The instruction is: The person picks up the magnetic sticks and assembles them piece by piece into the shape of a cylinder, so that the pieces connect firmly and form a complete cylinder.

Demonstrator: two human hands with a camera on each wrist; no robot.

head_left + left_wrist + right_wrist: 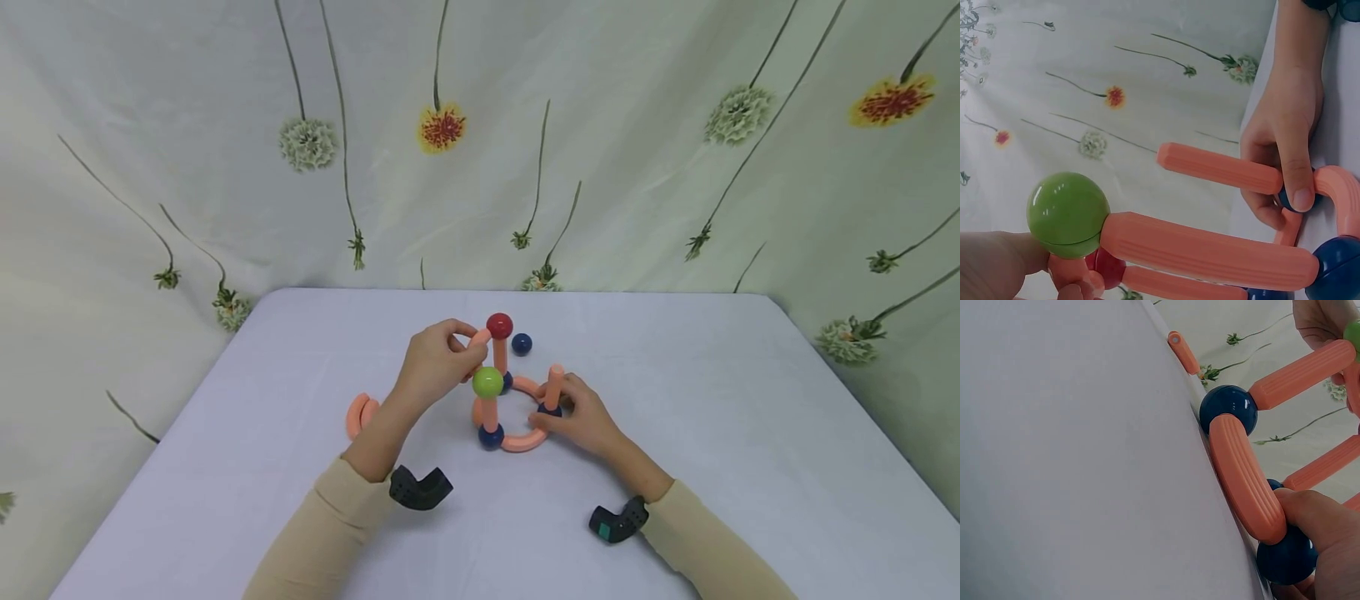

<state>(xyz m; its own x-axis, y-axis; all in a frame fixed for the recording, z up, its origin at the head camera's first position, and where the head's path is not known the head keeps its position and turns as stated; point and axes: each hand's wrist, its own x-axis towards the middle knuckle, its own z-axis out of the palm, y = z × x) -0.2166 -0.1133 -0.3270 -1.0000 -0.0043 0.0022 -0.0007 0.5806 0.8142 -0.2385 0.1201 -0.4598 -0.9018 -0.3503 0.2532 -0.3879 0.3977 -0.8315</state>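
On the table stands a toy frame of orange rods and balls, with a ring of curved rods (524, 441) joining blue balls at its base. A green ball (487, 382) and a red ball (499, 326) top two upright rods. My left hand (435, 364) pinches a short curved orange rod (480, 337), its upper end right at the red ball. Low on the right side, my right hand (583, 419) grips a blue ball (1286, 557) between thumb and fingers. From that ball rises a straight orange rod (554, 386) with a bare top.
Behind the frame lies a loose blue ball (522, 344). Two curved orange rods (356, 416) lie side by side left of the frame, near my left forearm. A flower-printed cloth (630, 150) hangs behind the pale table (697, 375).
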